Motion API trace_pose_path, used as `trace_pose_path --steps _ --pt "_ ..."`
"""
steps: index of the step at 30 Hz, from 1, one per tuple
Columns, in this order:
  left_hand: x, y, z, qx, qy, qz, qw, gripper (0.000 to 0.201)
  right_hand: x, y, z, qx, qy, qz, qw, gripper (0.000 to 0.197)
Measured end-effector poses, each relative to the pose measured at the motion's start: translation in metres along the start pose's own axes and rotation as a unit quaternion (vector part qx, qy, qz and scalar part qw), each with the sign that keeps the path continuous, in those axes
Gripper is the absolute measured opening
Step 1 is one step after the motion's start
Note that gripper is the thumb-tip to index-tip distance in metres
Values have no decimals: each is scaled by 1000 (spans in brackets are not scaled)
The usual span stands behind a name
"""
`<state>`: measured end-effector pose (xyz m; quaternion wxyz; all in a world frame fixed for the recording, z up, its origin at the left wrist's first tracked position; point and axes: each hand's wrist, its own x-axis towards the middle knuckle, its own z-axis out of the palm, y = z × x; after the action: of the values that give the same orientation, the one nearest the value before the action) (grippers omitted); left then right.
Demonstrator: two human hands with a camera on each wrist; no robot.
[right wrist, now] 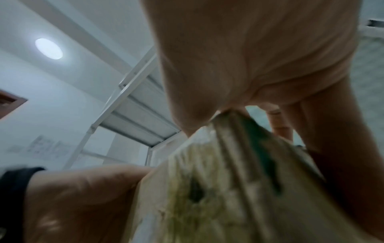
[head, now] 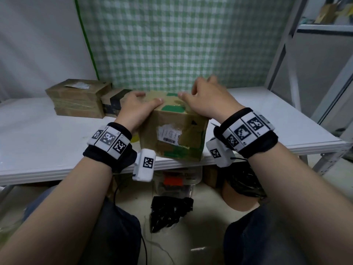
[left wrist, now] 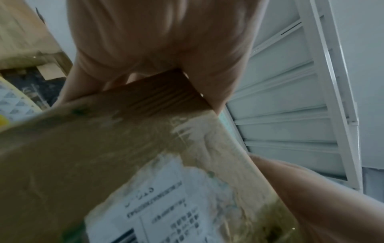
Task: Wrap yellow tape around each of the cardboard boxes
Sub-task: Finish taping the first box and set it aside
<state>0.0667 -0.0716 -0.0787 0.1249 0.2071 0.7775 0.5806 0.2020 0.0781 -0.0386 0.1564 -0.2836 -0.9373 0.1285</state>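
The cardboard box [head: 172, 129] sits at the white table's [head: 57, 134] near edge between both hands, left hand [head: 133, 109] clasping its upper left corner, right hand [head: 206, 102] resting loosely spread on top.

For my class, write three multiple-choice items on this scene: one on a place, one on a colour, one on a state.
1. Where does the cardboard box with the shipping label sit?
A. at the white table's near edge
B. on the floor
C. on the shelf

2. What colour are the patches on its top?
A. red
B. green
C. blue

3. What is the left hand doing?
A. hanging idle
B. gripping the box's left top corner
C. lying flat on the table

Answers: 1 A, its base meets the table rim; 2 B, green shows between the hands; 3 B, thumb on top, fingers curled round.
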Motion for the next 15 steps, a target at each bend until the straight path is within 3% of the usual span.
trace_pose_path --steps 2,7,15 --pt "-3 1 2 10 -26 -3 1000 96 3 -3 10 -14 -43 5 999 78" --pt "-3 1 -1 27 -33 -2 999 81 23 0 17 -16 -129 47 990 105" --pt "-3 3 -4 35 -33 -11 999 79 39 16 1 18 -141 21 990 87"
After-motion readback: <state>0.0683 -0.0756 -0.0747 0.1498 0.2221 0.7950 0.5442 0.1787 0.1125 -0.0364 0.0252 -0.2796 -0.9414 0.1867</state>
